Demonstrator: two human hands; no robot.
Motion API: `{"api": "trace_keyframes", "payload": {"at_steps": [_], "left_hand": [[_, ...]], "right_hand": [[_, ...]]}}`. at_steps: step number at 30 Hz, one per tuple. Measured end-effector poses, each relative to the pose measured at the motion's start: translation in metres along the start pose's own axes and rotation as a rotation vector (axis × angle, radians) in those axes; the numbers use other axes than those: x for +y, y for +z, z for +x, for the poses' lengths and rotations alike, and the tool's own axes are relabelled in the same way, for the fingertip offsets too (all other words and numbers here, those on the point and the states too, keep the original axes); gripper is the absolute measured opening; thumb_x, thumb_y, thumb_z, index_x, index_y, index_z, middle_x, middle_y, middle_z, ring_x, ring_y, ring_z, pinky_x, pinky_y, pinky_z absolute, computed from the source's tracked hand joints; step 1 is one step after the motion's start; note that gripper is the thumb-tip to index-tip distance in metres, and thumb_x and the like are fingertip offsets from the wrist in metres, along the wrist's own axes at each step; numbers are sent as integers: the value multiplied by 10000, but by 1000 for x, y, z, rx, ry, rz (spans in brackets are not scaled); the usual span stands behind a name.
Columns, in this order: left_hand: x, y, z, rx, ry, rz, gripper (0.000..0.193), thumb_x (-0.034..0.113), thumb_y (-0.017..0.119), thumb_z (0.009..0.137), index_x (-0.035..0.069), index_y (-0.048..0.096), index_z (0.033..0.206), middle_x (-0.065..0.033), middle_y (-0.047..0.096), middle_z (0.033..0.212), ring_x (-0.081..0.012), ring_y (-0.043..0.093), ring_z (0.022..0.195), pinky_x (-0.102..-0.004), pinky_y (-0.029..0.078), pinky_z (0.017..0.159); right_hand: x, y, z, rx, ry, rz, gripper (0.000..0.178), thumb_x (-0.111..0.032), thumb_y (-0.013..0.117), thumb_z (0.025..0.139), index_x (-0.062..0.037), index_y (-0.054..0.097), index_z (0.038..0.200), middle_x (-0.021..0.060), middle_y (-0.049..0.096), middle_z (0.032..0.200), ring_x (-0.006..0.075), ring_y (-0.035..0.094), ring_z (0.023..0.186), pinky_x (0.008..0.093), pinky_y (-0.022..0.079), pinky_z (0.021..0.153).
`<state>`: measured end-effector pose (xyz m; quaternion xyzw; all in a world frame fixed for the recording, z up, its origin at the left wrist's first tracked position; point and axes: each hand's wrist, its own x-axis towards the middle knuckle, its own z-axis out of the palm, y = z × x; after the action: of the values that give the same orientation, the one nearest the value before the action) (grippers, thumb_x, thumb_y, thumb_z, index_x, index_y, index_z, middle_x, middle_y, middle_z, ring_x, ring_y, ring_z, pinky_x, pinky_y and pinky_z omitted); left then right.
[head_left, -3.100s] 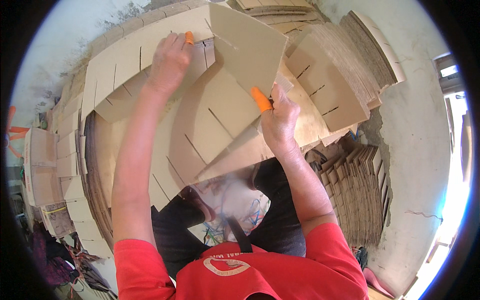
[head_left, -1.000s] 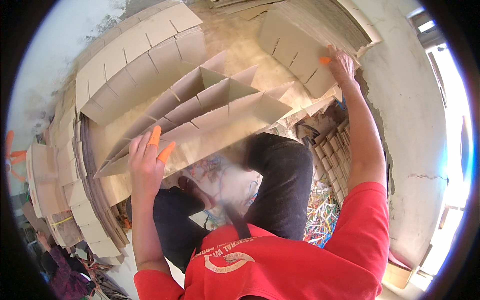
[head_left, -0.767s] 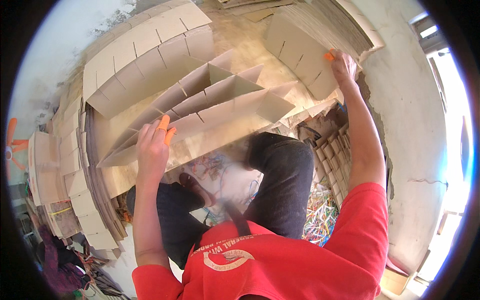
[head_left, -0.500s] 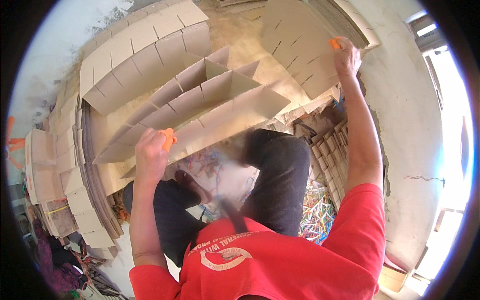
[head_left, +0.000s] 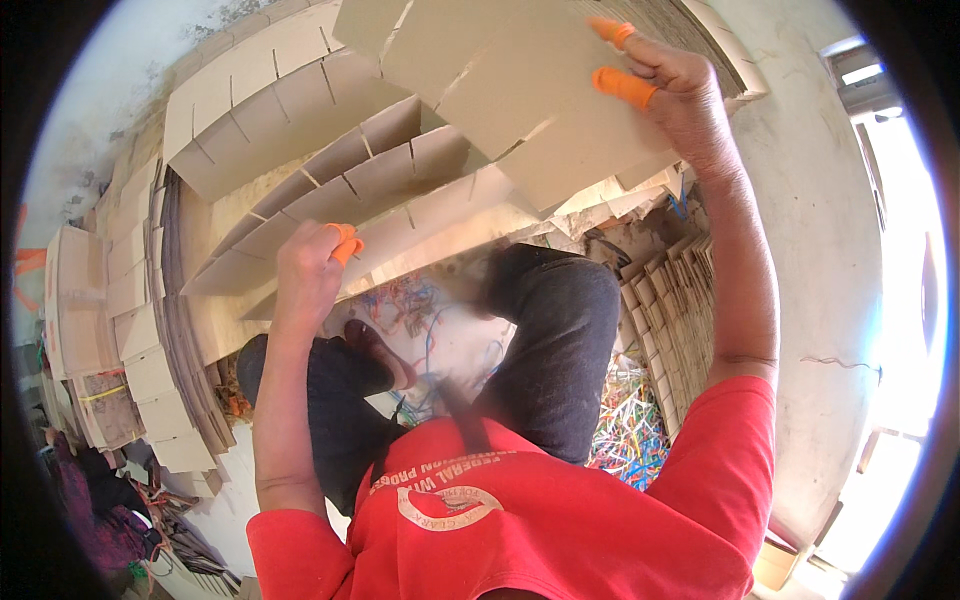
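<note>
My left hand (head_left: 312,262), with orange finger covers, is closed at the near edge of a partly assembled cardboard partition (head_left: 385,190). The partition's slotted strips stand upright, roughly parallel to one another. At upper right my right hand (head_left: 672,85) has hold of a wide slotted cardboard sheet (head_left: 540,85). Its orange-covered thumb lies across the sheet's face and the covered forefinger reaches along the upper part. The tilted sheet hangs over the partition's right end and hides the cross pieces there.
Behind stands a folded block of slotted cardboard (head_left: 270,105). More cardboard stacks (head_left: 165,330) rise at left, and upright bundles (head_left: 670,310) lean at right. Coloured strapping scraps (head_left: 630,425) litter the floor beside my legs. A bare wall (head_left: 820,250) runs along the right.
The cardboard sheet has come left and nearer from the stack at upper right, now covering the partition's right end. My right hand has shifted slightly up and left; my left hand has risen slightly.
</note>
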<state>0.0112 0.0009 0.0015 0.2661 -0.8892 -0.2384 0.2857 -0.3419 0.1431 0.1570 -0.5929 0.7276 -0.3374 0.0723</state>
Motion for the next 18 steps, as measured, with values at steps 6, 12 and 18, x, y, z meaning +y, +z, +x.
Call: {"api": "trace_keyframes", "payload": {"at_steps": [6, 12, 18], "left_hand": [[-3, 0, -2, 2, 11, -8, 149, -11, 761, 713, -24, 677, 836, -144, 658, 767, -264, 608, 686, -347, 477, 604], [-1, 0, -2, -16, -8, -28, 121, 19, 747, 735, 9, 690, 841, -145, 639, 770, -298, 610, 705, -384, 490, 610], [-1, -4, 1, 5, 29, -43, 208, 98, 791, 723, 15, 710, 896, -139, 663, 804, -289, 623, 718, -375, 496, 617]], "right_hand": [[-5, 33, -1, -93, 3, 115, 364, 20, 689, 858, 2, 627, 1217, -139, 640, 972, -9, 434, 712, 156, 412, 660], [-9, 39, 1, -50, -74, 146, 413, -5, 701, 857, -28, 619, 1261, -166, 536, 846, -5, 402, 707, 159, 395, 646], [-14, 47, 0, -130, -32, 96, 431, -19, 704, 862, -59, 619, 1282, -140, 621, 886, -15, 453, 776, 161, 430, 733]]}}
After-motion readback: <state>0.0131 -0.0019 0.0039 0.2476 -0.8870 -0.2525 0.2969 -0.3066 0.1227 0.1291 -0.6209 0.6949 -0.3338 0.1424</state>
